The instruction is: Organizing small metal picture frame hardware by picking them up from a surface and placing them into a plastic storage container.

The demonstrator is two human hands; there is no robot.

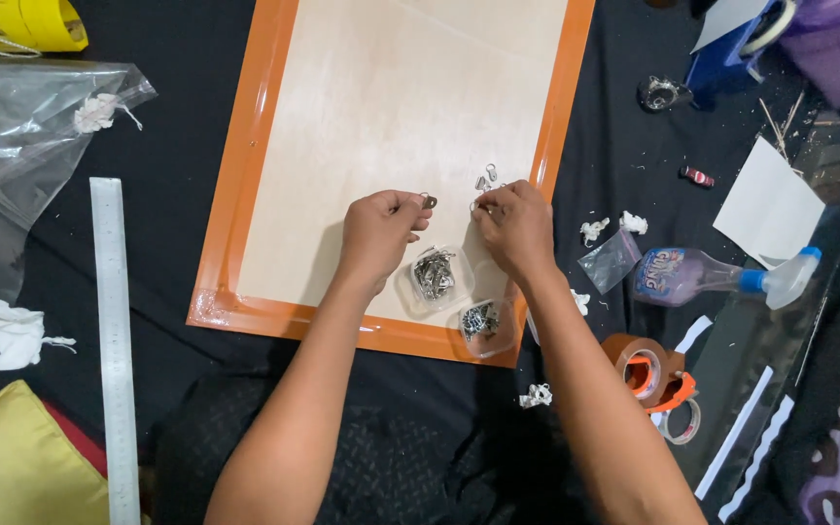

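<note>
A large board with a pale wooden back and an orange frame (245, 175) lies on a black cloth. My left hand (378, 231) pinches a small metal hanger piece (429, 201) above the board. My right hand (514, 226) is closed on another tiny metal part beside it. A few loose metal pieces (486, 176) rest on the board just beyond my right hand. Two small clear bags of metal hardware (436, 274) (480, 319) lie on the board near its bottom edge, below my hands.
A metal ruler (114, 340) lies at left, near a clear plastic bag (21, 136) and white tissue (7, 331). At right are a spray bottle (712, 275), tape rolls (648, 367), white paper (768, 206) and a small empty bag (612, 260). A yellow cushion (17, 467) sits bottom left.
</note>
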